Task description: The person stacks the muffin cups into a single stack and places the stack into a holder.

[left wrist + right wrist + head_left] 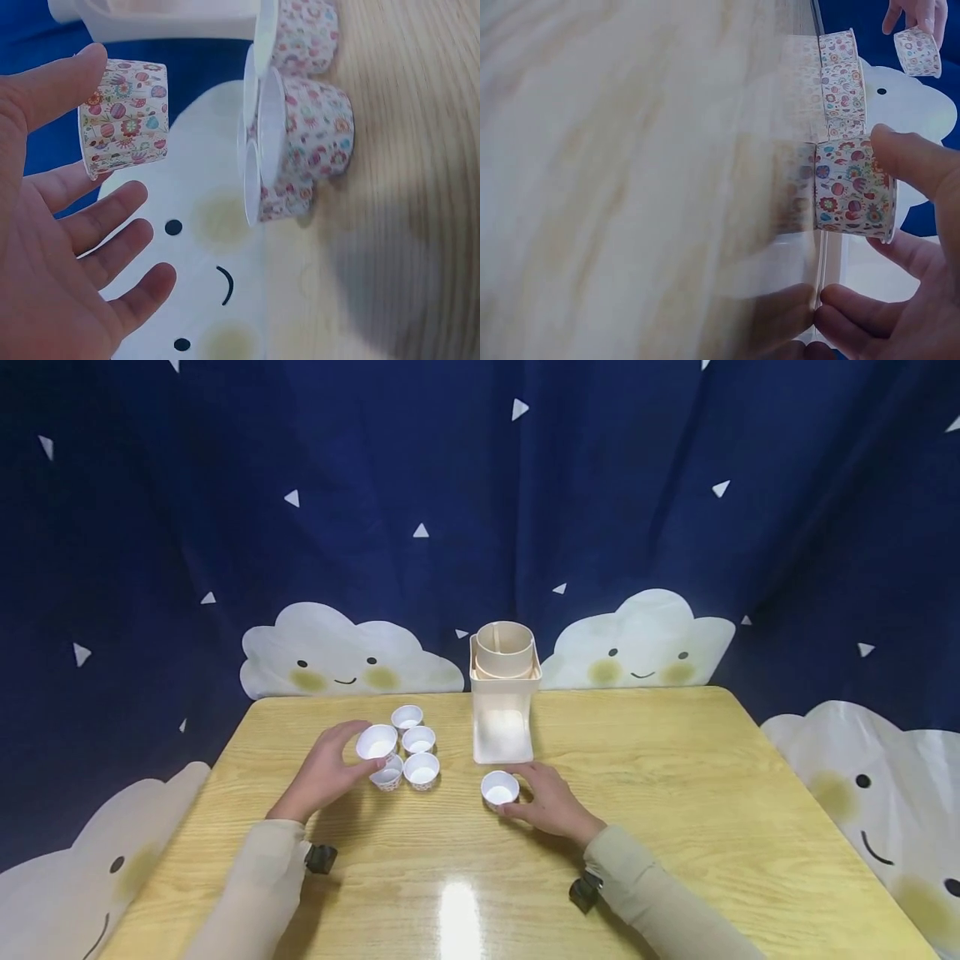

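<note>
My left hand [333, 770] pinches a small paper cup [126, 116] with a colourful floral print by its rim, thumb on one side and a finger on the other. That cup is raised off the table, above a group of similar cups [419, 740] at the left. In the right wrist view another such cup [853, 187] stands on the table, pinched between thumb and finger of my right hand [551, 799]. This second cup is upright, just in front of a cream-coloured stand. The insides of the cups are white.
A cream plastic stand [502, 735] with a round, open-topped cylinder [506, 647] rises at the table's back middle. The wooden table [637, 752] ends at a dark blue curtain [465, 468] printed with clouds and triangles. A black wrist camera [585, 891] hangs by the right sleeve.
</note>
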The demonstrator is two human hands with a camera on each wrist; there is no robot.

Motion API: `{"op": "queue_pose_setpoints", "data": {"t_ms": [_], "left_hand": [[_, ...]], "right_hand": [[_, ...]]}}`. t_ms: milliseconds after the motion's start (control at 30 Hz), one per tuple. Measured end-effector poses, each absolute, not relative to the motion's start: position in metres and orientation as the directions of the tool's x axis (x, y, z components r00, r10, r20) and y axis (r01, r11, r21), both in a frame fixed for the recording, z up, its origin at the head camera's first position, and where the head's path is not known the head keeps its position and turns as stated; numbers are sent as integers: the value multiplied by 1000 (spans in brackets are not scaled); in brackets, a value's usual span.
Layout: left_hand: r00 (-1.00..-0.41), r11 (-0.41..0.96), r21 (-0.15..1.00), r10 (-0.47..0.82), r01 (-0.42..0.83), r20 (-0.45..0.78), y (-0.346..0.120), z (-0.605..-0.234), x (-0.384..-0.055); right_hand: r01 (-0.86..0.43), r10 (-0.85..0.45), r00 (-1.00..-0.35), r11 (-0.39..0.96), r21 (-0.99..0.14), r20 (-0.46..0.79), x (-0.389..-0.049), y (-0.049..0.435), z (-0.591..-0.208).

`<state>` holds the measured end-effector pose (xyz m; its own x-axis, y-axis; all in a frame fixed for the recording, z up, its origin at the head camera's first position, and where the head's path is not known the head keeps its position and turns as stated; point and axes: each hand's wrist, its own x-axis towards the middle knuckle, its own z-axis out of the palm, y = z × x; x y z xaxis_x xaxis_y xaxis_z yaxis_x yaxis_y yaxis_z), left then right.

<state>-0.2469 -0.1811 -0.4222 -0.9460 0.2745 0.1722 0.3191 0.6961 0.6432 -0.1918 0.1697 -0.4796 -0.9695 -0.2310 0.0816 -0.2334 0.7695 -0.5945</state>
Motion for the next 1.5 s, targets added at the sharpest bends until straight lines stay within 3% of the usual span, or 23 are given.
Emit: {"op": "queue_pose_setpoints", "data": {"t_ms": [500,1500], "left_hand": [[-886,633,621,367,461,284,-153,-410,-238],[-825,574,596,449,561,344,-123,-421,-235]], "right_hand": [[-278,-276,-956,746,-605,98,-194,173,-480],[-283,-280,-955,758,-588,98,-194,173,-475]]}}
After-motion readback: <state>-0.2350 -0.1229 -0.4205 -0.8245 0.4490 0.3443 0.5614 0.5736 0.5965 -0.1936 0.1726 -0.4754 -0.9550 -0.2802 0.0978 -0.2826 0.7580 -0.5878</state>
